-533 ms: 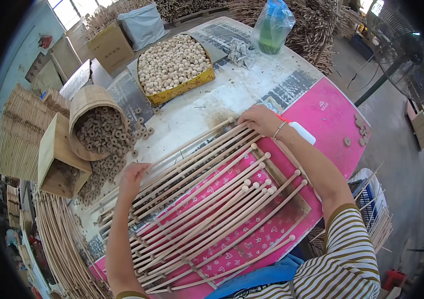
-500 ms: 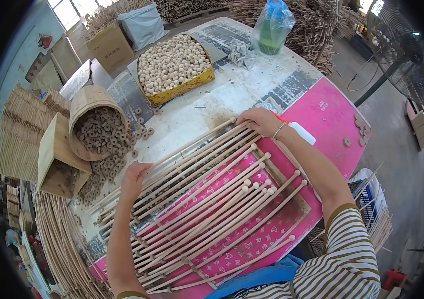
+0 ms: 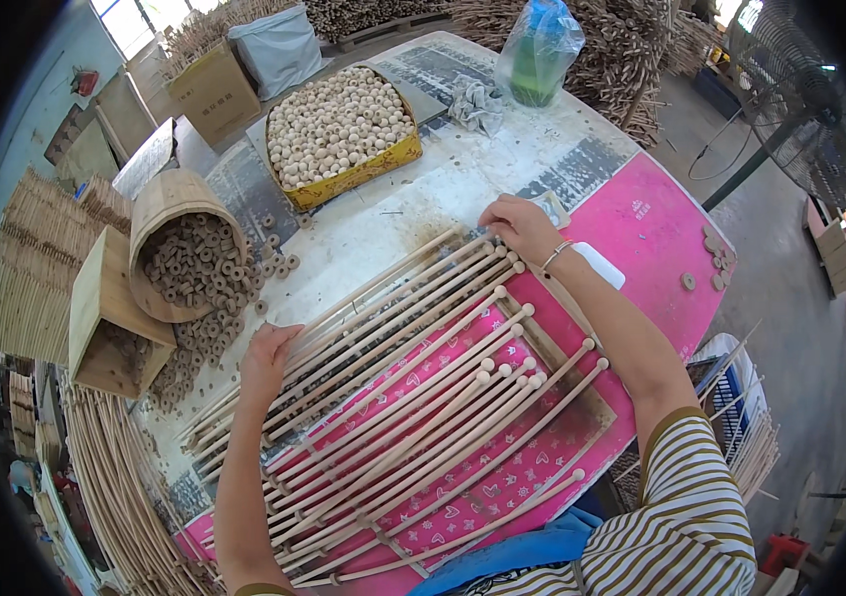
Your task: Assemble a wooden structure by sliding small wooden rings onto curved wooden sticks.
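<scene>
Thin wooden sticks (image 3: 383, 309) with small wooden balls (image 3: 499, 251) on their right ends lie side by side before me. Bent inward, my left hand (image 3: 266, 360) is at the left part of the upper sticks, its fingers closed together against them; their tips are partly hidden. My right hand (image 3: 525, 230), wearing a bracelet, is just above the ball ends of the upper sticks. Its fingers are curled and pressed together, and what they hold, if anything, is hidden. A lower group of balled sticks (image 3: 423, 437) rests on pink patterned sheeting (image 3: 582, 432). Several carry small wooden rings near their left ends.
A yellow tray (image 3: 358, 175) of wooden balls stands at the back. Left of it, a tipped wooden bucket (image 3: 169, 199) spills brown rings (image 3: 202, 343) beside a wooden box (image 3: 95, 308). A bagged green bottle (image 3: 539, 65) is at the far edge; a fan (image 3: 815, 94) stands right.
My right hand has lifted slightly off the upper sticks, so their ball ends now show below it. My left hand stays in nearly the same place. The whole view has shifted a little.
</scene>
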`<act>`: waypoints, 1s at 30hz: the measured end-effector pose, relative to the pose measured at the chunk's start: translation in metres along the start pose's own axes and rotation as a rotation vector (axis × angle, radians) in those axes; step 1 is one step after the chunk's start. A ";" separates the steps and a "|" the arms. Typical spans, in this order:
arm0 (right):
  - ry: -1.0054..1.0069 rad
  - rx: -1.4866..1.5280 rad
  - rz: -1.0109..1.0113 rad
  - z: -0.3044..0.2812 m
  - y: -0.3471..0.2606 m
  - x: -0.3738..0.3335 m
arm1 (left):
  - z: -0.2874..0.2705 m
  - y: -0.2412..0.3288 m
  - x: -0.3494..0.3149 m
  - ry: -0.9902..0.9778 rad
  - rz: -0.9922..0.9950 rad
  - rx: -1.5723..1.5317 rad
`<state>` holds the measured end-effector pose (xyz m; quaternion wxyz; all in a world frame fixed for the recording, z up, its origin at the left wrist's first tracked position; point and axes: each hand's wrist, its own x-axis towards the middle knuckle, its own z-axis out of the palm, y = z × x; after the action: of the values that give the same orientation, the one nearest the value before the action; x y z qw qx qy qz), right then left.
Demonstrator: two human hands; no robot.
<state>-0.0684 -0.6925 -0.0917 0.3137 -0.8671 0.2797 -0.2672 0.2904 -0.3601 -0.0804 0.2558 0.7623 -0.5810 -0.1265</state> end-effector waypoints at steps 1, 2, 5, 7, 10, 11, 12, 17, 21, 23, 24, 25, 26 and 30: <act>0.002 0.001 0.000 0.005 -0.002 0.002 | 0.000 0.001 0.001 -0.005 0.002 0.004; -0.007 -0.005 -0.048 0.011 -0.004 0.005 | 0.001 0.001 0.002 -0.004 0.003 0.006; -0.002 -0.011 -0.099 0.027 -0.003 0.005 | 0.001 0.003 0.002 -0.011 -0.023 0.010; 0.029 -0.283 -0.213 0.025 0.000 0.004 | 0.003 0.007 0.002 -0.020 0.031 0.008; 0.037 -0.280 -0.163 0.012 0.002 -0.001 | 0.005 0.015 0.002 -0.042 0.050 0.002; 0.002 -0.232 -0.108 0.008 0.002 -0.002 | 0.006 0.018 0.001 -0.043 0.052 -0.002; 0.002 -0.236 -0.105 0.004 0.002 -0.005 | 0.008 0.020 0.000 -0.062 0.052 0.001; 0.099 -0.128 -0.062 -0.009 0.001 -0.013 | 0.012 0.022 0.001 -0.036 0.110 0.029; 0.035 -0.201 -0.140 -0.008 -0.006 -0.020 | 0.012 0.023 0.000 -0.042 0.080 0.024; -0.003 -0.331 -0.273 0.000 -0.008 -0.026 | 0.014 0.022 0.000 -0.042 0.085 0.026; -0.037 -0.417 -0.266 0.003 -0.009 -0.029 | 0.015 0.021 0.000 -0.028 0.083 0.014; -0.036 -0.414 -0.266 0.003 -0.009 -0.029 | 0.014 0.021 -0.001 -0.013 0.079 0.004; -0.033 -0.457 -0.259 0.002 -0.009 -0.029 | 0.013 0.022 -0.001 -0.013 0.079 0.007; -0.066 -0.549 -0.255 0.001 -0.009 -0.021 | 0.013 0.021 0.000 0.004 0.072 0.018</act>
<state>-0.0799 -0.6724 -0.0920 0.0403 -0.9559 0.2200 -0.1904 0.2665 -0.3670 -0.0802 0.2545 0.7434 -0.6086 -0.1103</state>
